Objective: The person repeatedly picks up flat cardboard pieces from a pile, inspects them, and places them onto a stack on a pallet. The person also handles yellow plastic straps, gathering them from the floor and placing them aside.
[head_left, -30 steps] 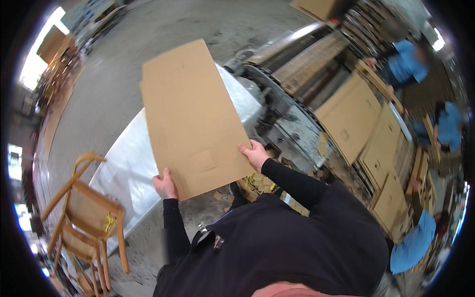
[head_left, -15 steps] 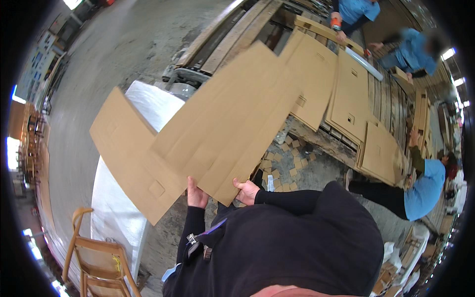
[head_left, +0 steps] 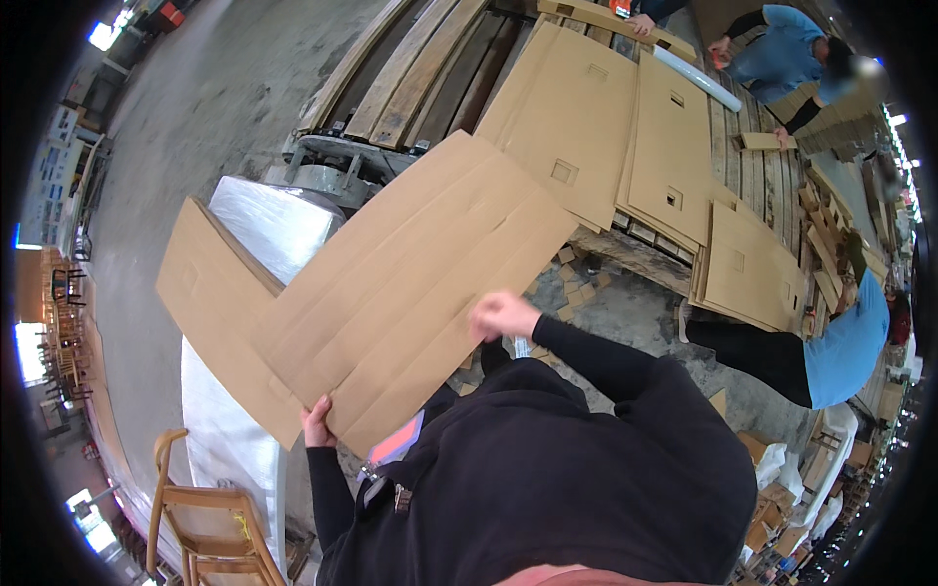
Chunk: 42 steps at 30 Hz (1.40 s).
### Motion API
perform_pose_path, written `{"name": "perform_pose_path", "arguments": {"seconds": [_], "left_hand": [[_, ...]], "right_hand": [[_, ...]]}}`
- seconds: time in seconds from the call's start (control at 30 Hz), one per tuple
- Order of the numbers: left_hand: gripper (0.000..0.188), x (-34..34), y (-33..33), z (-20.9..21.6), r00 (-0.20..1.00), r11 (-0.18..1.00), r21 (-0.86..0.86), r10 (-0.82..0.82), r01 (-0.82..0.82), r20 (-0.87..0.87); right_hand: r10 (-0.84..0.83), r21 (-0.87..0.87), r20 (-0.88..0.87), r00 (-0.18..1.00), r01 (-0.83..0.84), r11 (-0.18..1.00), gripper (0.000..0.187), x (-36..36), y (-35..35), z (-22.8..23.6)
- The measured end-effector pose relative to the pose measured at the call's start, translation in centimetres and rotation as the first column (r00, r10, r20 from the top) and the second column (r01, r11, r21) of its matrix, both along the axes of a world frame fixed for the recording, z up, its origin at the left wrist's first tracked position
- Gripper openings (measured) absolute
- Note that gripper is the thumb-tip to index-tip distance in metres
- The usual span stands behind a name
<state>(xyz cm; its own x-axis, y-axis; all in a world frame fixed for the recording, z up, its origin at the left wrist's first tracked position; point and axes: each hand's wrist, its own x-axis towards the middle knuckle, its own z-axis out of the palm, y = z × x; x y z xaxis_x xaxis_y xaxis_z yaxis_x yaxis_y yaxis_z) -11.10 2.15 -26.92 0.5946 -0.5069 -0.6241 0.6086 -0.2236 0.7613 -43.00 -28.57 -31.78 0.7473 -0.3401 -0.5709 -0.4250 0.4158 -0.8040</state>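
A large brown cardboard sheet (head_left: 420,293) with lengthwise crease lines slants across the middle of the view. My left hand (head_left: 318,424) is closed on its near edge, thumb on top and the other fingers hidden. My right hand (head_left: 503,316), slightly blurred, is at the sheet's right edge with its fingers curled in; whatever they may hold cannot be made out. Beneath the sheet's left side, more cardboard (head_left: 207,283) lies on a stack wrapped in white film (head_left: 220,420).
Flat cardboard panels (head_left: 669,156) with small cutouts cover a slatted wooden platform (head_left: 391,88) ahead. Small cardboard squares (head_left: 578,290) litter the floor. A wooden chair (head_left: 210,508) stands at lower left. Co-workers in blue shirts (head_left: 855,342) are around the platform's right side.
My right hand has left the sheet's near corner and moved up along its right edge. My left hand has shifted left and nearer, still gripping. The view has shifted a little.
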Motion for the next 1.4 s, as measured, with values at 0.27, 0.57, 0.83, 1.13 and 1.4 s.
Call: {"name": "perform_pose_path", "arguments": {"seconds": [0.27,0.57,0.83,1.13,1.4], "left_hand": [[0.057,-2.7,3.6,1.0,0.981,0.973,0.195,0.089,-0.122,0.170],[0.058,-3.2,4.7,2.4,0.957,0.968,0.158,0.152,-0.195,0.248],[0.051,-4.2,3.6,3.9,0.938,0.938,0.240,0.172,-0.249,0.300],[0.048,-5.7,3.0,5.4,0.910,0.946,0.198,0.167,-0.256,0.380],[0.050,-5.0,3.4,5.9,0.924,0.958,0.171,0.160,-0.230,0.349]], "right_hand": [[0.008,-0.722,-0.517,0.856,-0.441,0.534,0.071,2.8,-6.9,-9.2],[0.205,-0.629,-0.555,0.806,-0.568,0.531,0.084,6.2,-3.6,-11.0],[0.278,-0.522,-0.636,0.720,-0.667,0.532,0.088,7.6,-5.5,-11.7],[0.368,-0.414,-0.664,0.651,-0.730,0.544,0.083,8.3,-7.5,-10.2],[0.265,-0.532,-0.527,0.808,-0.557,0.638,0.070,8.1,-8.1,-10.0]]}}
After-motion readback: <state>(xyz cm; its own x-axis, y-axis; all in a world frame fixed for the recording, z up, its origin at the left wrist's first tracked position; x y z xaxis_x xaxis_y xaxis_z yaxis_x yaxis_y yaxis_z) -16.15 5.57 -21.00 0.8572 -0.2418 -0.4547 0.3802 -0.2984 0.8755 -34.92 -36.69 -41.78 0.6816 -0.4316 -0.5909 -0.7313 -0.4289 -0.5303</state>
